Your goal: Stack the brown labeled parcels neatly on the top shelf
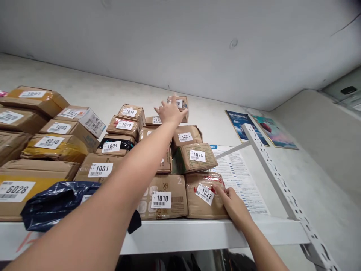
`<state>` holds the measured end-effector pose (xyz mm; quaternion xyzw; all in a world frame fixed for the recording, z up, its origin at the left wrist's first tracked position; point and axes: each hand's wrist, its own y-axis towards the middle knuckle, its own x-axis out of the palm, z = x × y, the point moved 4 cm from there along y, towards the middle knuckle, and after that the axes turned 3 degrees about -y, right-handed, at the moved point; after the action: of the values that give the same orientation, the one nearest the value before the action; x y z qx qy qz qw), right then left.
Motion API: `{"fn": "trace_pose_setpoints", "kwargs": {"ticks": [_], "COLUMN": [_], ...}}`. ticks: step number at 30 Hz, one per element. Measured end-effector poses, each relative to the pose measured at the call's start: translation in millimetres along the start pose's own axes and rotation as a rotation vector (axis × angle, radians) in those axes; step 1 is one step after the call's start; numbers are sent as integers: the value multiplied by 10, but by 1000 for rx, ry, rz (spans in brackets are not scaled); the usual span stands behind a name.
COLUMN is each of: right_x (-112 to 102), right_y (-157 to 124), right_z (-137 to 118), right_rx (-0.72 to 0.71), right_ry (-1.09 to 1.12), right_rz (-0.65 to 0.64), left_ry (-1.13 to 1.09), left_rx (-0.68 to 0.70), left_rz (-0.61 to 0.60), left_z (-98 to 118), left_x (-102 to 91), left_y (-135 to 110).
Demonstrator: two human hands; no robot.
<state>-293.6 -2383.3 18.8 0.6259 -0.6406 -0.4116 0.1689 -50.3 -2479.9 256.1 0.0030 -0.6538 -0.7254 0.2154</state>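
Note:
My left hand [169, 112] reaches far up over the stacked parcels, its fingers closed on a small taped brown parcel [182, 104] whose label ends in 18. That parcel sits on top of the back row, above parcel 1025 [186, 136]. My right hand [233, 205] lies flat against the right side of parcel 1022 [203, 197] at the front of the shelf, fingers spread and holding nothing. Parcel 1024 [196, 157] sits on top of 1022, and parcel 1010 [163, 197] lies to its left.
The white metal shelf [197, 234] holds several labelled brown boxes, among them 1001 [97, 168], 1004 [114, 146] and 6028 [19, 190]. A dark blue bag [56, 203] hangs over the front edge. A perforated upright [278, 177] stands at the right, with printed sheets on the wall behind.

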Motion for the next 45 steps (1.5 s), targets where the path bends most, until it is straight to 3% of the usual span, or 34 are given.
{"fn": "trace_pose_setpoints", "kwargs": {"ticks": [3,6,9,15,21,24,27,29,36,41,45], "right_x": [4,-6,-13,-27,-46,-41,-23,-17,-57,58,150], "right_y": [1,-25,-53,-74,-105,-116,-108,-82,-13,-214,-314], "right_z": [9,-16,-51,-83,-108,-117,-110,-107,-371,-682,-831], "right_rx": [-7,-11,-33,-64,-61,-66,-59,-71,-238,-54,40], "right_ry": [0,-2,32,61,63,86,100,122,82,-145,-192], "right_rz": [11,7,-14,-16,-22,-15,-17,-15,52,113,144], "left_ry": [66,130,235,291,142,22,-61,-67,135,130,106], "left_rx": [-2,-30,-36,-18,148,183,30,-19,264,371,386], "left_rz": [-68,-55,-40,-172,-7,-166,-468,-578,-716,-653,-662], "left_z": [173,246,243,117,105,153,92,31,-17,-8,-29], "left_x": [213,297,295,328,159,60,14,-17,7,40,58], "left_y": [-92,-131,-106,-78,-330,-666,-1060,-1248,-1371,-1356,-1335]}}
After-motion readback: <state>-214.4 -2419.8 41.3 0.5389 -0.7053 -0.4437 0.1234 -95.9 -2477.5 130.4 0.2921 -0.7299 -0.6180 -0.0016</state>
